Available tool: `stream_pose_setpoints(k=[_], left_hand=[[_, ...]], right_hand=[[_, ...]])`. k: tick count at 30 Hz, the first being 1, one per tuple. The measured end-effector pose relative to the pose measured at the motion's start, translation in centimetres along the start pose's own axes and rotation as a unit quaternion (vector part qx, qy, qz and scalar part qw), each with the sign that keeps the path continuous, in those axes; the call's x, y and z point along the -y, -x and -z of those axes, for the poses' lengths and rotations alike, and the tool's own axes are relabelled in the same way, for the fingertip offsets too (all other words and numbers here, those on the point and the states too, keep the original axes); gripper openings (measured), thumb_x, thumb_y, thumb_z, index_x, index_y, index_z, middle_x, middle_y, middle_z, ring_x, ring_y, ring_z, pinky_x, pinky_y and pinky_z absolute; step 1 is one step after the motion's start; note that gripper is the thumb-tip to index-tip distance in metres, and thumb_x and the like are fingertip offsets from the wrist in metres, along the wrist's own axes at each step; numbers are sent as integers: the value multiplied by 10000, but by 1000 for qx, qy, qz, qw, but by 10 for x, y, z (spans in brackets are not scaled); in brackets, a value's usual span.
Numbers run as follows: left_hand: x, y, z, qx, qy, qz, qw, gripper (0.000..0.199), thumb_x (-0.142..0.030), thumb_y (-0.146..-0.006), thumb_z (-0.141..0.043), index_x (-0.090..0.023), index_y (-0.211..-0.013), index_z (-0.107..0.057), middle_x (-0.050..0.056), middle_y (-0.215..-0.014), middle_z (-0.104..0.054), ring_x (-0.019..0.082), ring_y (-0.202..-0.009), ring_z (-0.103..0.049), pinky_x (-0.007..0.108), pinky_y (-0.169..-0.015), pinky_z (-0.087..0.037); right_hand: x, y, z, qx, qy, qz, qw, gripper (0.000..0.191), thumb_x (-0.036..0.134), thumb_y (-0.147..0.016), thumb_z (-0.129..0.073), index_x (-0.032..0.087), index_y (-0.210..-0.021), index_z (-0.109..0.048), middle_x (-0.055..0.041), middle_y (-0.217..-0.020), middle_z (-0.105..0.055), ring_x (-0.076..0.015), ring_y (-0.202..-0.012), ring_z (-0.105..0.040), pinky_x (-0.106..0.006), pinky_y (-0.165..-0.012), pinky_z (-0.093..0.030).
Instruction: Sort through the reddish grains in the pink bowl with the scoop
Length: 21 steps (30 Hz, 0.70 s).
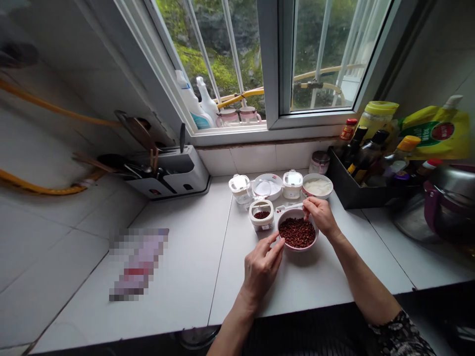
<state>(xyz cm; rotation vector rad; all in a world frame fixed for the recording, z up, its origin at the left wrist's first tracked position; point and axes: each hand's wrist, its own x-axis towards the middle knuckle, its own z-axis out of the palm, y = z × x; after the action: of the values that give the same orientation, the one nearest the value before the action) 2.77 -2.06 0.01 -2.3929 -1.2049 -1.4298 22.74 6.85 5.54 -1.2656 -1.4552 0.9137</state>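
A bowl full of dark red Sichuan peppercorns stands on the counter. My left hand grips the bowl's left rim between thumb and fingers. Above the far right side of the bowl, my right hand is closed on the handle of a small white spoon, which points left. The spoon's head lies over the gap between the bowl and a small clear jar. That jar has a pale rim and holds some of the same peppercorns.
Behind stand two white-lidded jars, a bowl of white powder and another white-filled bowl. A black box of bottles and a metal pot are at right. A knife holder and a blurred purple item lie left.
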Motion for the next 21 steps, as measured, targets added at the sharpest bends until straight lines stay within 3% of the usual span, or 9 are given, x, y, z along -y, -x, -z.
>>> stream_pose_setpoints(k=[4, 6, 10, 12, 14, 16, 21], left_hand=[[0, 0, -1, -3, -2, -1, 1000, 262, -99, -949, -541, -191, -1161, -662, 125, -1136, -708, 191, -959, -711, 277, -773, -610], [-1, 0, -1, -4, -1, -1, 1000, 265, -98, -951, -536, -192, -1165, -660, 125, -1138, -708, 195, -966, -709, 286, -779, -613], [-1, -1, -1, -5, 3, 1, 1000, 252, -98, -948, -544, -182, -1153, -664, 127, -1128, -710, 196, -962, -707, 276, -765, -616], [-1, -1, -1, -7, 2, 1, 1000, 252, -96, -948, -543, -184, -1151, -664, 126, -1128, -710, 193, -960, -706, 268, -757, -615], [-1, -1, -1, -4, 2, 1, 1000, 260, -95, -948, -543, -189, -1161, -661, 123, -1137, -707, 190, -966, -704, 266, -761, -614], [-1, -1, -1, 1, 4, 2, 1000, 268, -97, -949, -544, -190, -1173, -657, 124, -1152, -703, 190, -980, -701, 266, -769, -613], [0, 1, 0, 4, 3, 1, 1000, 269, -100, -947, -548, -188, -1177, -657, 128, -1154, -702, 189, -961, -705, 271, -767, -612]], right_hand=[[7, 6, -16, -26, 31, 58, 997, 342, 440, -896, -479, 215, -645, -534, 22, -503, -541, -142, -501, -522, -273, -587, -422], [11, 11, -24, -38, 100, 133, 985, 324, 382, -946, -451, 217, -680, -534, 3, -572, -580, -155, -574, -549, -284, -641, -430], [15, 17, -33, -30, 270, 326, 906, 262, 242, -978, -427, 207, -758, -565, -24, -703, -643, -168, -683, -575, -355, -881, -414], [16, 17, -32, -22, 307, 374, 875, 237, 202, -977, -430, 200, -791, -578, -13, -701, -642, -157, -657, -568, -373, -935, -396], [16, 17, -28, -35, 302, 385, 871, 226, 188, -972, -440, 200, -798, -584, -9, -700, -644, -152, -649, -571, -372, -938, -401], [15, 15, -20, -63, 270, 368, 888, 236, 198, -962, -447, 207, -766, -579, -13, -692, -644, -163, -669, -582, -365, -901, -421], [8, 7, 8, -66, 233, 258, 936, 311, 257, -879, -472, 227, -570, -457, -1, -545, -543, -168, -623, -533, -323, -733, -429]])
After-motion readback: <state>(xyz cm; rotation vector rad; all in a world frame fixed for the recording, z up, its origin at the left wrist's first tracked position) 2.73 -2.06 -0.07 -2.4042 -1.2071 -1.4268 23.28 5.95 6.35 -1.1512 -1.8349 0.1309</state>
